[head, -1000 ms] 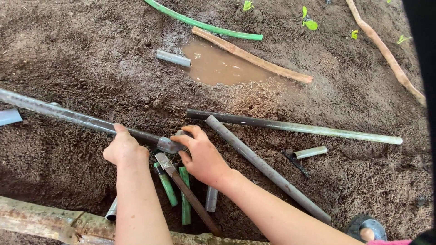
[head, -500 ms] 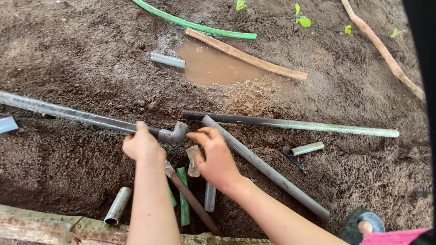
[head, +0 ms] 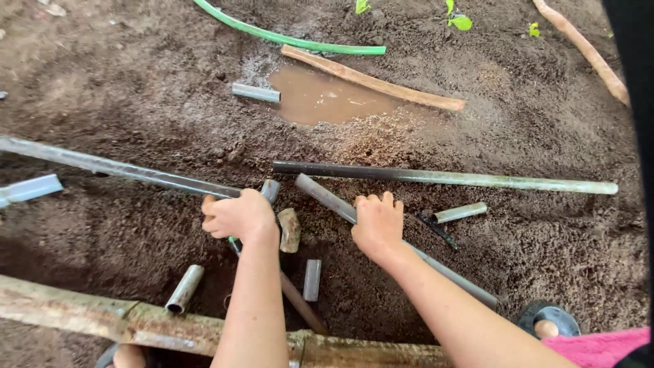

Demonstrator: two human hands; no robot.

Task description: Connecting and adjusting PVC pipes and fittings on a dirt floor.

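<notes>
My left hand (head: 238, 216) is closed around the end of a long grey pipe (head: 116, 167) that runs off to the left over dark soil. An elbow fitting (head: 270, 190) sits at that pipe end, just past my fingers. My right hand (head: 377, 223) grips a second grey pipe (head: 323, 195) that lies diagonally toward the lower right. A short muddy fitting (head: 289, 230) lies on the soil between the two hands.
A long dark pipe (head: 443, 178) lies across the soil beyond my hands. Short pipe offcuts (head: 185, 287) (head: 312, 279) (head: 460, 212) (head: 255, 92) are scattered about. A muddy puddle (head: 327, 97), a wooden stick (head: 371, 79) and a green hose (head: 286, 37) lie farther off. An old rusty pipe (head: 150, 326) crosses the near edge.
My right hand has moved right, off the elbow fitting, and now grips the diagonal pipe. My left hand has slid right along the long pipe to its end.
</notes>
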